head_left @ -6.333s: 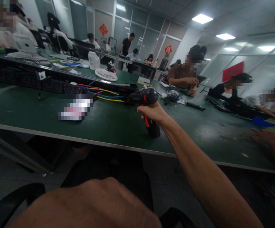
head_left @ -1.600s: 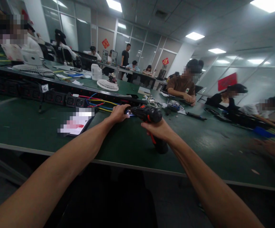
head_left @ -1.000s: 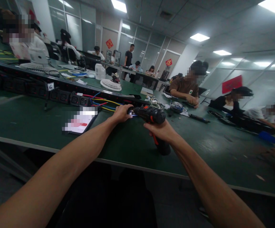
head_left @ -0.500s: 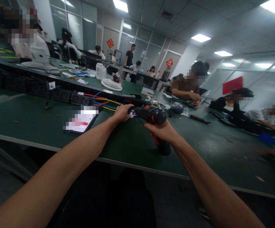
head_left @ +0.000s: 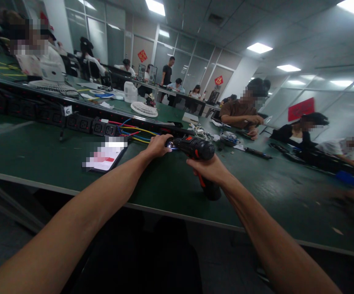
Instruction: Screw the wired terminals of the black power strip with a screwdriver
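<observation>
Drill (head_left: 197, 148), long axis crosswise, nose leftward toward left hand (head_left: 159, 146)

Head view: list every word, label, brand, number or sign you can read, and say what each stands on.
"福": right-hand red diamond sign on the back wall.
"6" or "G", can't tell which: white tag by the black socket strip.
Too small or blurred to read: left-hand red diamond sign, red banner, orange marks on the drill.
Pixelated, unreadable: phone screen.
</observation>
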A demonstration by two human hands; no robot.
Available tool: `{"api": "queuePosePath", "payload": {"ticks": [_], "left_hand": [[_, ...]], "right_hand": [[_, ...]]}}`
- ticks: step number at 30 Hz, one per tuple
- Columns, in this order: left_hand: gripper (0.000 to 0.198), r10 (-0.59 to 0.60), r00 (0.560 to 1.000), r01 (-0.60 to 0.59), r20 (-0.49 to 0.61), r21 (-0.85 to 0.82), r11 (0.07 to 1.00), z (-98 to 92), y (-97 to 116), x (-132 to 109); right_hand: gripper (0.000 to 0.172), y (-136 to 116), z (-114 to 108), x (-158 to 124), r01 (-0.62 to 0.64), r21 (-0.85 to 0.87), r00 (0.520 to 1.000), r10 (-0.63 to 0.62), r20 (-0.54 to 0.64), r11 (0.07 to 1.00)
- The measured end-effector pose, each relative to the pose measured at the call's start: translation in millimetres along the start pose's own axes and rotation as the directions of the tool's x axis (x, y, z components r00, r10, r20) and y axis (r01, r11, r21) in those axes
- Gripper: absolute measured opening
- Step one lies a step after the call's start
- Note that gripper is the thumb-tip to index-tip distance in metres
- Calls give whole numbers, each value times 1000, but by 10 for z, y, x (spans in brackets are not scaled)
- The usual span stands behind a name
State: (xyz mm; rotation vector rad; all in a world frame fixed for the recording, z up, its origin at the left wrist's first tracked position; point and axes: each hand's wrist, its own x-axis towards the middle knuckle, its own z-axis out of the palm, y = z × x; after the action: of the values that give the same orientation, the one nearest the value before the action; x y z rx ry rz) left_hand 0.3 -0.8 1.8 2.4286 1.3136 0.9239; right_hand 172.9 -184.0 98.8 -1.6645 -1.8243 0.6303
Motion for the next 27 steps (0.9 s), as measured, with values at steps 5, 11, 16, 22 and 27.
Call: {"api": "queuePosePath", "payload": {"ticks": [5, 11, 16, 22, 27], "left_hand": [[64, -10, 1000, 10, 4, 13, 1000, -12, 17, -8], [64, -9, 1000, 9, 10, 19, 1000, -28, 33, -15], [65, -18, 1000, 17, 16, 21, 1000, -28, 32, -13], [65, -4, 1000, 4, 5, 0, 1000, -23, 24, -15], [65, -9, 1000, 9, 10, -15, 1000, -15, 6, -3]], "right_hand": [[9, -50, 10, -22, -27, -4, 1000, 27, -12, 1000], [12, -66, 1, -35, -17, 17, 1000, 17, -8, 1000], [10, -57, 2, -20, -17, -13, 1000, 17, -9, 1000], [13, -40, 9, -18, -7, -16, 1000, 6, -4, 1000], [15, -41, 2, -19, -13, -3, 1000, 13, -1, 1000]]}}
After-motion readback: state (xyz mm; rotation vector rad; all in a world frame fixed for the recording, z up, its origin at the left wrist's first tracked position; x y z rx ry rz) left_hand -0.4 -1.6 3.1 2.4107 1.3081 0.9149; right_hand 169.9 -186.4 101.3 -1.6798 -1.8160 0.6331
